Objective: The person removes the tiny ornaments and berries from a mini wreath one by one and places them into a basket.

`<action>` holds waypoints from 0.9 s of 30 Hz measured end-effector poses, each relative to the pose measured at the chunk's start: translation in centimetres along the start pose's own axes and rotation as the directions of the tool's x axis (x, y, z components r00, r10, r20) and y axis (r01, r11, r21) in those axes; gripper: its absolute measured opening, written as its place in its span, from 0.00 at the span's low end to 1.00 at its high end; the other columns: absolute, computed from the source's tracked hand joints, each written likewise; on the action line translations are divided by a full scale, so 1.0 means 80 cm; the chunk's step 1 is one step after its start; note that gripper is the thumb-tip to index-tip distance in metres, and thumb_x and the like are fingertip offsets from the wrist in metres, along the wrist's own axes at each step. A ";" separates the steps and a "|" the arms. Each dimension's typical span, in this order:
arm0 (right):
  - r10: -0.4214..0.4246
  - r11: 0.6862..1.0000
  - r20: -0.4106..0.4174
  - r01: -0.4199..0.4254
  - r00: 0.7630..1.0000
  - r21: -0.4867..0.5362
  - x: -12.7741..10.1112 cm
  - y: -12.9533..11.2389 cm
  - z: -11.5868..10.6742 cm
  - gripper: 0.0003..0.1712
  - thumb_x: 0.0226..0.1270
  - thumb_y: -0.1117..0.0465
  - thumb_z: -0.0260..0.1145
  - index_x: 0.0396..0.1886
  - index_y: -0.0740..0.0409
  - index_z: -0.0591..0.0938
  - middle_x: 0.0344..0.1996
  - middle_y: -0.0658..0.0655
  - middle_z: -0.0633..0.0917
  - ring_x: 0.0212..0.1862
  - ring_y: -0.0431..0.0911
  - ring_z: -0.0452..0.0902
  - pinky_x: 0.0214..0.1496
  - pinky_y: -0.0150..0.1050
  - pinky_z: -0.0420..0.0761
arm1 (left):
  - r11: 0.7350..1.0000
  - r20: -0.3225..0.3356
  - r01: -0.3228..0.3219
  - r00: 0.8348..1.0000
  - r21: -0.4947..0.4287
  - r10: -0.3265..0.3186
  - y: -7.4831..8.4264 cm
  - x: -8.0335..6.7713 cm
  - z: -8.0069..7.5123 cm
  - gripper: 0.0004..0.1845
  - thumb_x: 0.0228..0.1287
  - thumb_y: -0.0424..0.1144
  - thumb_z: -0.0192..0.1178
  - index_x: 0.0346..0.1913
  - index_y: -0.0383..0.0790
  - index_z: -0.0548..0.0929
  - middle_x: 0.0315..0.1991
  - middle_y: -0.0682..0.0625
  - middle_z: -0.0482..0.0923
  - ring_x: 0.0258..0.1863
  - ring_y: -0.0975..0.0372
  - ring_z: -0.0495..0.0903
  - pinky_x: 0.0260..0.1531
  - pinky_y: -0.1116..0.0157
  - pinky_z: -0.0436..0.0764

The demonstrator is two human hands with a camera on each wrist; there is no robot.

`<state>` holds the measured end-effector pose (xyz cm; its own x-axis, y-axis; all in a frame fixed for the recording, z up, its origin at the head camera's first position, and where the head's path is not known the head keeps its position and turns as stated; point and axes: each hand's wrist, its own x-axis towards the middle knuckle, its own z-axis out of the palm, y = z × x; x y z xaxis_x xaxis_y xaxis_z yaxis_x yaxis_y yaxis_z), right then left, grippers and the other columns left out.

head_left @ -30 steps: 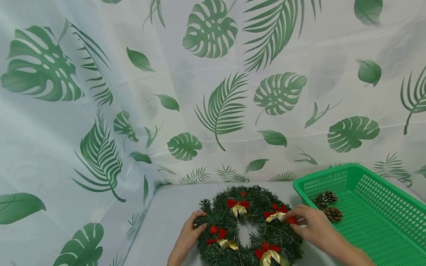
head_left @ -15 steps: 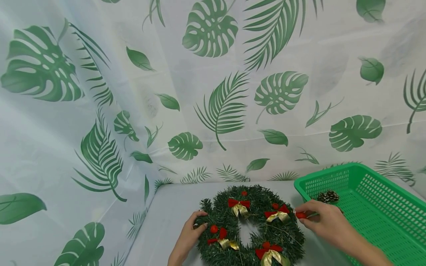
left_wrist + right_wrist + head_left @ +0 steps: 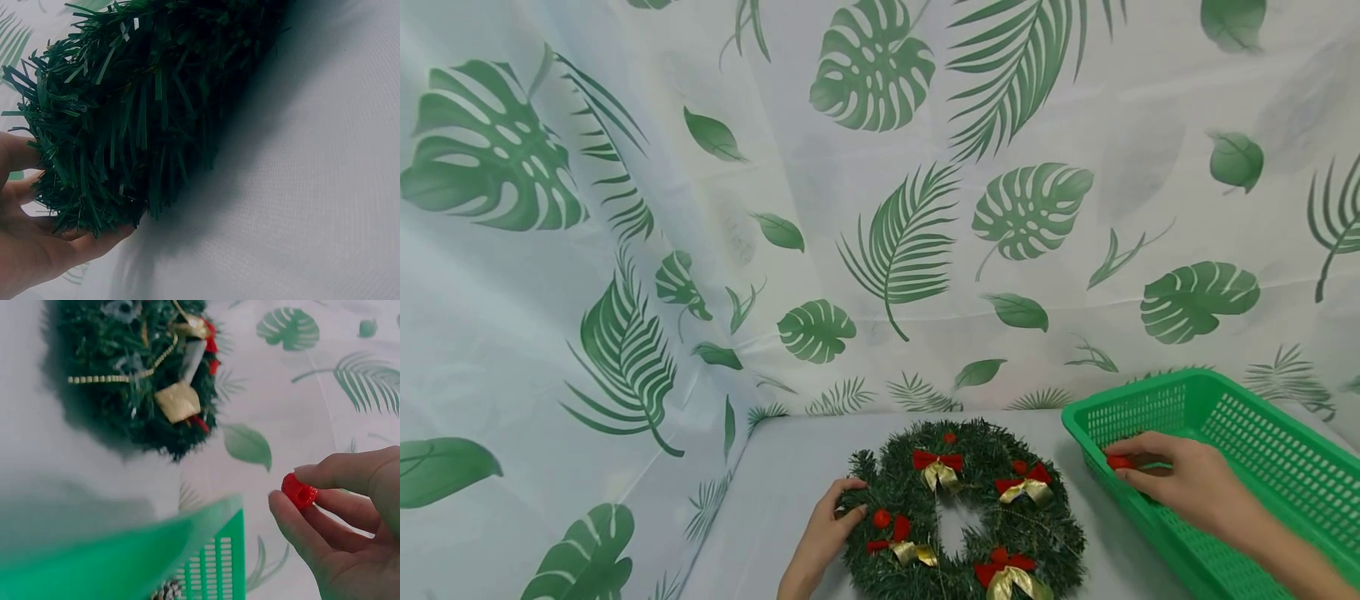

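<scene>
A green tinsel wreath (image 3: 1030, 533) with red-and-gold bows and red berries lies on the white table. My left hand (image 3: 827, 529) grips its left edge, thumb and fingers round the tinsel (image 3: 137, 119) in the left wrist view. My right hand (image 3: 1198, 483) is over the near-left side of the green plastic basket (image 3: 1150, 387). Between thumb and fingertips it pinches a small red berry ornament (image 3: 300, 490), which has a hole facing the right wrist camera. One gold-and-red bow (image 3: 1026, 486) sits on the wreath's right side.
The basket stands right of the wreath, its perforated wall (image 3: 219, 562) rising beside the right hand. A pine cone (image 3: 169, 590) shows inside it. Behind the table hangs a white curtain (image 3: 910, 367) printed with green leaves.
My right hand has moved right, from the wreath's right edge to over the basket, carrying the red berry ornament. The left hand and wreath have stayed put.
</scene>
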<state>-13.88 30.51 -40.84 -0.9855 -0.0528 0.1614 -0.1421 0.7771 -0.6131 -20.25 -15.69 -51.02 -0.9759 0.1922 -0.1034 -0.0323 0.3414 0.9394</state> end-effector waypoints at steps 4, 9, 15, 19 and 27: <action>0.035 0.998 0.010 -0.034 0.999 -0.047 0.002 0.014 -0.010 0.16 0.64 0.60 0.75 0.51 0.57 0.89 0.44 0.59 0.90 0.36 0.36 0.86 0.29 0.34 0.80 | 1.000 -0.009 0.012 1.000 0.009 -0.012 -0.001 -0.002 0.001 0.20 0.71 0.38 0.64 0.63 0.41 0.78 0.75 0.33 0.64 0.75 0.34 0.59 0.58 0.42 0.75; 0.034 0.994 0.007 -0.033 0.999 -0.108 0.007 0.033 -0.021 0.18 0.65 0.56 0.75 0.53 0.58 0.88 0.45 0.62 0.90 0.42 0.48 0.86 0.29 0.36 0.73 | 1.000 -0.015 0.021 1.000 0.008 -0.021 0.000 -0.003 0.002 0.20 0.71 0.38 0.64 0.63 0.41 0.78 0.75 0.32 0.63 0.75 0.33 0.58 0.59 0.42 0.74; 0.028 0.990 0.011 -0.026 1.000 -0.138 0.013 0.050 -0.031 0.19 0.66 0.57 0.74 0.53 0.62 0.88 0.45 0.65 0.90 0.41 0.53 0.86 0.29 0.40 0.73 | 0.999 -0.004 0.035 0.999 -0.009 -0.035 0.000 -0.003 -0.001 0.21 0.72 0.39 0.63 0.64 0.41 0.77 0.75 0.31 0.62 0.67 0.39 0.71 0.51 0.50 0.79; 0.033 0.986 0.020 -0.029 0.999 -0.162 0.019 0.064 -0.034 0.18 0.67 0.59 0.73 0.52 0.64 0.87 0.44 0.68 0.89 0.38 0.57 0.85 0.28 0.41 0.72 | 0.999 -0.001 0.046 0.999 -0.016 -0.046 -0.002 -0.004 -0.003 0.21 0.72 0.39 0.63 0.65 0.41 0.76 0.75 0.30 0.61 0.62 0.43 0.76 0.47 0.52 0.80; 0.080 0.986 0.072 -0.068 0.994 -0.151 0.032 0.093 -0.039 0.19 0.67 0.60 0.72 0.51 0.69 0.86 0.41 0.69 0.89 0.35 0.53 0.85 0.29 0.44 0.77 | 0.999 -0.001 0.041 0.999 -0.017 -0.041 0.000 -0.001 -0.001 0.21 0.72 0.39 0.63 0.65 0.42 0.77 0.76 0.31 0.60 0.68 0.37 0.70 0.52 0.48 0.79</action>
<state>-17.18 38.16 -42.58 -0.9978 -0.0358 0.0556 -0.0588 0.8647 -0.4988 -20.17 -15.80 -50.95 -0.9740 0.1766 -0.1416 -0.0761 0.3338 0.9396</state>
